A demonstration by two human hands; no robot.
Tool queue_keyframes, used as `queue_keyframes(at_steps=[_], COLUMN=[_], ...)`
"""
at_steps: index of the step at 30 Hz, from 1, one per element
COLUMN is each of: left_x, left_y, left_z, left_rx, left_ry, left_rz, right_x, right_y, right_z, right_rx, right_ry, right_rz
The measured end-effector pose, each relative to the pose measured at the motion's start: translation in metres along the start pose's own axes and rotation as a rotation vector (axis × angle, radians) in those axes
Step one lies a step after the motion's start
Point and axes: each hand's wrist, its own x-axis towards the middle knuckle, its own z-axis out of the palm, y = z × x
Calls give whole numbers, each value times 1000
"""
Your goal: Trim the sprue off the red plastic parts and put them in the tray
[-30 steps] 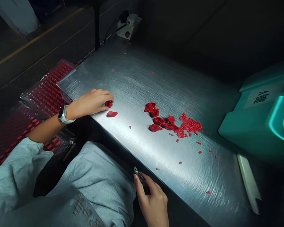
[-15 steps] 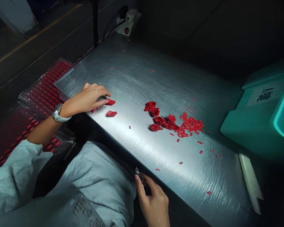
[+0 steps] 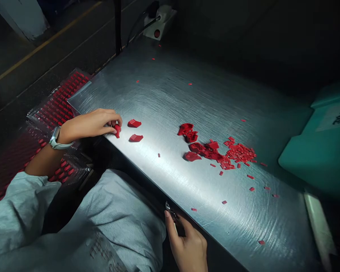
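Note:
At the table's near left edge, my left hand (image 3: 95, 122) pinches a red plastic part (image 3: 117, 130) between thumb and fingers. Two similar red parts, one farther back (image 3: 134, 123) and one nearer (image 3: 136, 138), lie just to its right on the metal table (image 3: 164, 102). My right hand (image 3: 188, 240) is closed around small metal nippers (image 3: 168, 206) below the front edge; their jaws point up and away, and the handles are mostly hidden in the palm. Right of the table's middle lies a cluster of red molded parts (image 3: 198, 147) beside a heap of tiny red bits (image 3: 240, 152).
Clear trays filled with red parts (image 3: 59, 104) are stacked at the left, lower than the tabletop. A teal bin (image 3: 303, 158) stands at the right, near a pale strip (image 3: 317, 223). A power socket box (image 3: 161, 26) with cables sits at the far corner.
My left hand has drawn back left from the two loose red parts and closed on another at the edge. The right hand still holds the nippers. The view has shifted slightly.

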Motion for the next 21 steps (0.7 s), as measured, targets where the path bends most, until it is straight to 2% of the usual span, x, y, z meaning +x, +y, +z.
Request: queue_keyframes(at_steps=[6,12,18,21], left_x=[6,1,15,27], left_y=[3,5,18,37], left_z=[11,18,24,34], left_rx=[88,143,95,113], left_ry=[121,88,315,368], left_rz=[-68,18,99,27], right_x=[-3,-6,-8,-10], right_y=[2,6,12,18], right_z=[0,2,5,3], right_rx=[-18,-16,-13,-1], right_ry=[5,-2,-8,-37], right_rz=[18,52,126,125])
